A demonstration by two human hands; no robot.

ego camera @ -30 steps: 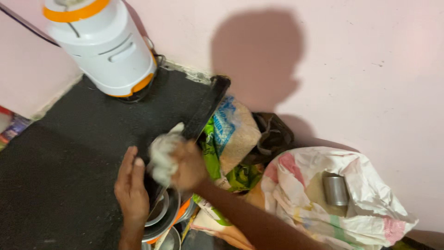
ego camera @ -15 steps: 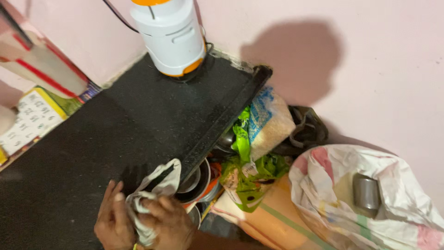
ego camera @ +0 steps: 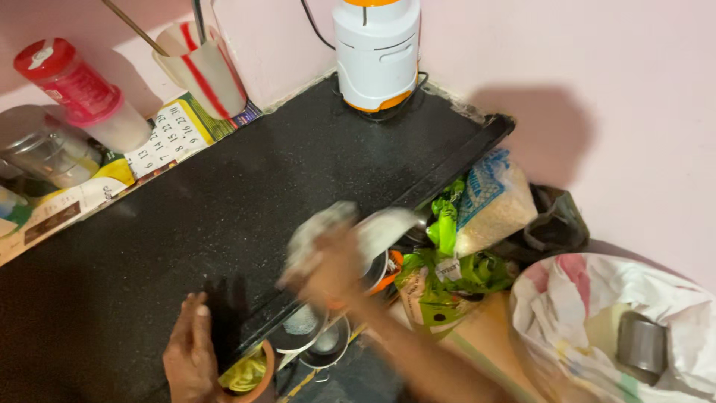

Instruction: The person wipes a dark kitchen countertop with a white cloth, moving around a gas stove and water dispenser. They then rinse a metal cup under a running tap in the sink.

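Left hand: the left hand [ego camera: 192, 357] lies flat on the black counter [ego camera: 149, 246] at about 7 o'clock in the frame, fingers together and stretched out, gripping nothing.
Right hand: the right hand [ego camera: 332, 265] is near the centre, badly blurred; it seems closed round a whitish cloth [ego camera: 317, 231], though its fingers cannot be made out one by one.
Cloth: bunched, at the counter's front edge, at 1 o'clock from the left hand.
Progress: judging by the dark, crumb-free slab, much of the wiping looks done; the front edge under the cloth appears to be what is in hand.
Back of counter: a white mixer base [ego camera: 377, 52] stands at 12 o'clock; a red-lidded jar [ego camera: 78, 93] at 10 o'clock.
Beyond the edge: steel vessels [ego camera: 321, 339] and a bag of grain [ego camera: 492, 201] at 3 o'clock.
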